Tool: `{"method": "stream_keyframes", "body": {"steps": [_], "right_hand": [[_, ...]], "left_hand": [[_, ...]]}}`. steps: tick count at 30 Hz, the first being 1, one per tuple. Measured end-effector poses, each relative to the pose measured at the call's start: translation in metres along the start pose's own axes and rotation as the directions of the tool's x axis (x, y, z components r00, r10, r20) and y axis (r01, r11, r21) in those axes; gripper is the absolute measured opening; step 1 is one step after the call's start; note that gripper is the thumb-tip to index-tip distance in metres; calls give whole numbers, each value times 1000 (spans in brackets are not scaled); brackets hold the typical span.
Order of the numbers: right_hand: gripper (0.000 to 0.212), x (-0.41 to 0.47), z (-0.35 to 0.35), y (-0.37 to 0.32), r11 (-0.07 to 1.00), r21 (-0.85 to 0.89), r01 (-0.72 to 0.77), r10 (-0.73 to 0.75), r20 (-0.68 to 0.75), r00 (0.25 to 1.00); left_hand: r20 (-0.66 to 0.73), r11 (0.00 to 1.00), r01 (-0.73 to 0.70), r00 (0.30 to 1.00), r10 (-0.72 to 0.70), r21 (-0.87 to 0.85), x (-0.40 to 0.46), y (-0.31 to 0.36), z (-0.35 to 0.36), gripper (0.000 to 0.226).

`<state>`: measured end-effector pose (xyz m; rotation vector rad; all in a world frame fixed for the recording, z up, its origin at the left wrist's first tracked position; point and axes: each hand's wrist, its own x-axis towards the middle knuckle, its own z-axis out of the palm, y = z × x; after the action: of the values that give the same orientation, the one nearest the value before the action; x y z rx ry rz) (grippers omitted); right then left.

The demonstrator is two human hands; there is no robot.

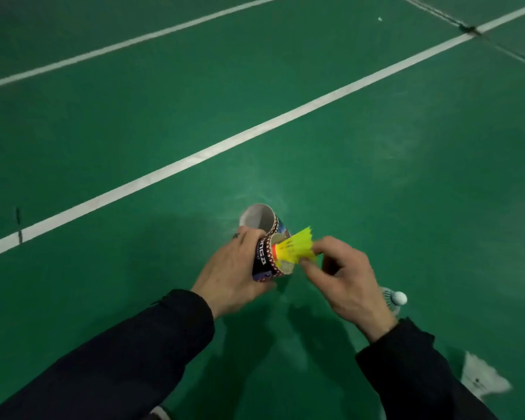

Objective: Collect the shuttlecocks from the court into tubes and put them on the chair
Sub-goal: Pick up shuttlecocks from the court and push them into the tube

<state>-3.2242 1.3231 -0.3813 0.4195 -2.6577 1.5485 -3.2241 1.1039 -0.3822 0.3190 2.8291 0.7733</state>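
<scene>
The right hand [343, 277] pinches the skirt of a yellow shuttlecock [296, 248] between thumb and fingertips, so this grip is clamped on the skirt, not on the cork. The orange cork end points into the mouth of the nearer tube [270, 259] and appears to sit just at or inside its rim. The left hand [234, 274] is curled round two tubes held side by side; the second tube [258, 218] lies beyond the first with its open mouth facing up and away. Risks, as judged from this position: a pinch on the thin skirt gives poor control of the cork, so the cork may catch on the rim and tip the shuttlecock sideways out of the mouth. Pressing harder could crush or kink the skirt. One hand holding two tubes is a loose clamp; a push from the shuttlecock may rotate the nearer tube or let one tube slide out and drop to the floor [376, 147]. Two white shuttlecocks remain on the floor: one [394, 300] just beside the right wrist, another [482, 377] near the bottom right corner of the view. Either could be stepped on or knocked away, since both lie close to the body. No chair is in view.
</scene>
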Motion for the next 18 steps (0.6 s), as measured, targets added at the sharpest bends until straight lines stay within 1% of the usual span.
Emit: {"method": "stream_keyframes", "body": {"steps": [1, 2, 3, 5, 7, 9, 10, 12, 13, 14, 15, 16, 17, 18], "right_hand": [[8, -9, -3, -7, 990, -129, 55, -44, 88, 995], [12, -17, -8, -13, 976, -203, 72, -37, 172, 984], [15, -25, -14, -20, 975, -218, 47, 6, 236, 972], [12, -40, -30, -31, 971, -235, -52, 130, 331, 935], [17, -56, -41, -41, 956, -255, -146, 245, 415, 876], [17, -68, -43, -49, 941, -240, -240, 328, 458, 826], [15, -73, -40, -49, 935, -217, -280, 350, 448, 822], [12, -83, -36, -50, 937, -135, -321, 348, 407, 845], [13, -88, -36, -48, 941, -77, -330, 334, 382, 862], [14, -92, -39, -46, 932, 26, -362, 335, 322, 885], [13, -93, -45, -40, 904, 161, -397, 361, 212, 908], [12, -94, -51, -30, 869, 276, -411, 414, 48, 909], [12, -94, -57, -12, 849, 321, -419, 480, -138, 867], [13, -94, -62, 11, 851, 237, -468, 522, -301, 798]], "left_hand": [[17, 997, -79, 997, 78, 18, 2, 7, 3, 76], [35, 987, -155, 987, 154, 33, 3, 14, 6, 76], [50, 974, -224, 974, 222, 37, 3, 20, 10, 74], [65, 946, -324, 944, 322, 20, -1, 34, 15, 71], [70, 931, -365, 928, 365, -13, -5, 44, 20, 71], [101, 918, -396, 913, 396, -19, -8, 52, 25, 72], [120, 908, -420, 901, 418, -8, -10, 55, 28, 71], [159, 907, -419, 894, 419, -33, -13, 61, 33, 71], [168, 921, -383, 906, 388, -64, -15, 61, 36, 72], [169, 938, -336, 923, 347, -90, -15, 59, 37, 72], [161, 949, -298, 936, 312, -104, -14, 56, 39, 72], [150, 957, -275, 946, 287, -97, -13, 52, 40, 73], [142, 962, -262, 952, 271, -81, -12, 48, 41, 73], [139, 965, -255, 955, 261, -62, -12, 44, 42, 73]]}}
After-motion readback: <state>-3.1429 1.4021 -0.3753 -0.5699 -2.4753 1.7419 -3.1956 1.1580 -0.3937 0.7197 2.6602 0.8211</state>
